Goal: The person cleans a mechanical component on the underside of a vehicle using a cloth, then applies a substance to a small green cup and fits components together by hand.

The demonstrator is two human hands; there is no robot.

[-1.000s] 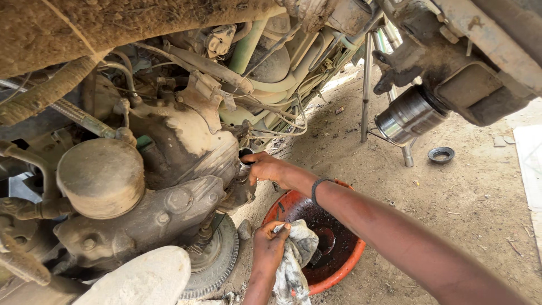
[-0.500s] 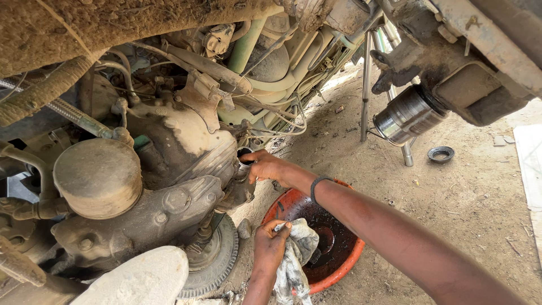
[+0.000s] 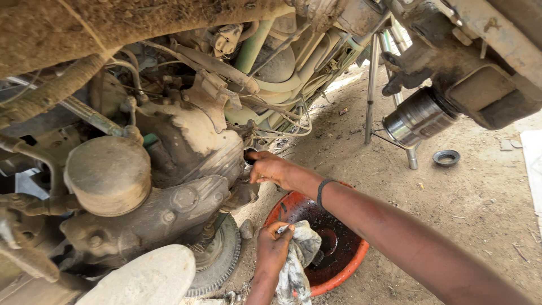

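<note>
Nearest, the left hand (image 3: 275,248) has its fingers closed around a grey rag (image 3: 297,261), held just over the near rim of the orange basin (image 3: 350,265), which sits on the dirt ground (image 3: 468,203) with dark oil pooled inside. Beyond the basin, the right hand (image 3: 270,168) reaches up to the muddy engine casing (image 3: 192,147); its fingers pinch a small dark round part (image 3: 249,156) at the casing's right edge, though whether it is a plug or cap I cannot tell. To do this well, keep the basin straight under that part, turn with a firm, dry grip, and keep the rag close for drips. Farther off, past the basin, stand a metal stand (image 3: 371,85) and a shiny cylinder (image 3: 418,117).
</note>
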